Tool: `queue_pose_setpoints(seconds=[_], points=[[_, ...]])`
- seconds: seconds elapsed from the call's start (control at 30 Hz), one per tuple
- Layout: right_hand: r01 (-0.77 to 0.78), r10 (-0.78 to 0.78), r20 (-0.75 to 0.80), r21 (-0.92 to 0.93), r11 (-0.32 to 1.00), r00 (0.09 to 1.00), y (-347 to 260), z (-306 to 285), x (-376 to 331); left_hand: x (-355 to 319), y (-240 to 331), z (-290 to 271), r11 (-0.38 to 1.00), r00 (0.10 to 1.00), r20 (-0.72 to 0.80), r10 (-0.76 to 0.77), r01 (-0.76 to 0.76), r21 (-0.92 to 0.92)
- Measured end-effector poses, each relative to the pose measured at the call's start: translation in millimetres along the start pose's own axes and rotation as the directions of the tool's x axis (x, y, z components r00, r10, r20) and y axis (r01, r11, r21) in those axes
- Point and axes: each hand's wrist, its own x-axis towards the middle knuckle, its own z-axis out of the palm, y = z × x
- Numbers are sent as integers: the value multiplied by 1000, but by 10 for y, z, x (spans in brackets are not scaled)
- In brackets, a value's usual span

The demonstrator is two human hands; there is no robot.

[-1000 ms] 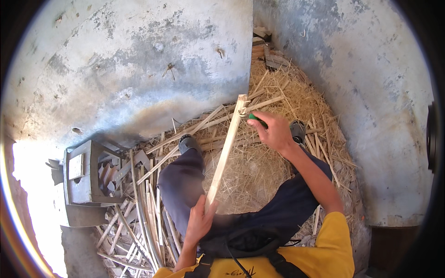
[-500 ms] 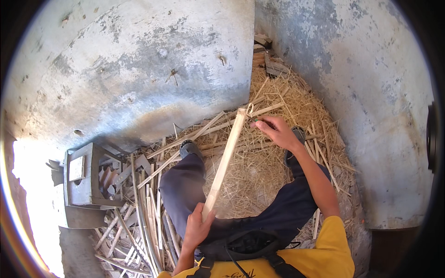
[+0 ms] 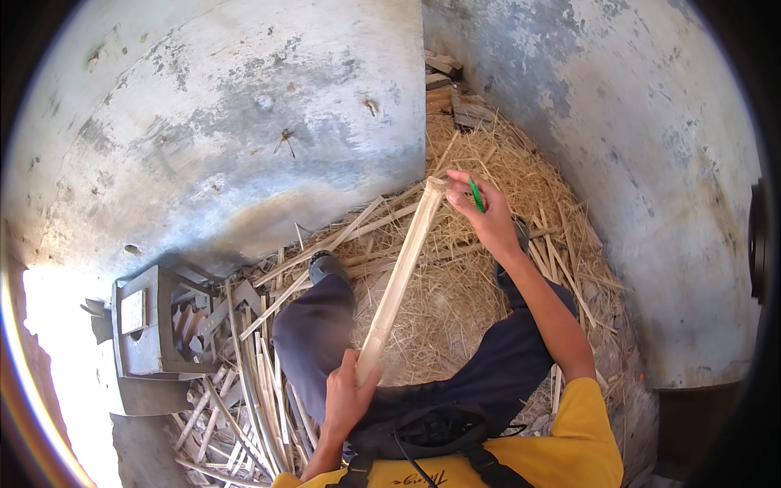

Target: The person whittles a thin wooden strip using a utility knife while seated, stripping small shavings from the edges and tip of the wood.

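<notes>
Bamboo stake (image 3: 400, 272) gripped at both ends

Left hand (image 3: 346, 398) clenched low; right hand (image 3: 486, 213), grasping a green tool (image 3: 475, 195), has been raised slightly since.

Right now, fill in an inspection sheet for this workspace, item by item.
Surface: ground covered in straw and shavings.
Job's things: long pale bamboo strip held slanting over the knees; green-handled tool, blade hidden.
Clutter: split bamboo slats piled at the person's left; wood scraps in the corner.
Grippers: left hand grips the strip's near end; right hand holds the tool at its far end.
Cables: nothing seen.
Surroundings: weathered grey walls; grey concrete block at left.
</notes>
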Motion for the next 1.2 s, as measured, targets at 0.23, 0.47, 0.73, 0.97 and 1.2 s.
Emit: queue_pose_setpoints(seconds=[0.23, 0.47, 0.73, 0.97, 1.2], points=[[-199, 199, -10, -15, 980, 980, -21, -11, 3, 6, 42, 36, 999, 998, 58, -22, 25, -45], [-331, 331, 1, -5, 944, 944, -35, -75, 29, 8, 68, 15, 995, 995, 84, -46, 54, -89], [-263, 264, 70, -27, 965, 962, 57, -186, 107, 55, 0, -3, 991, 993, 113, -33, 47, -127], [-405, 402, 71, 36, 914, 913, -105, -199, 103, 97, -89, 23, 985, 997, 56, -60, 68, -156], [92, 46, 182, -682, 725, 982, 169, -229, 7, 137, -272, 56, 891, 976, 198, -91, 169, -422]])
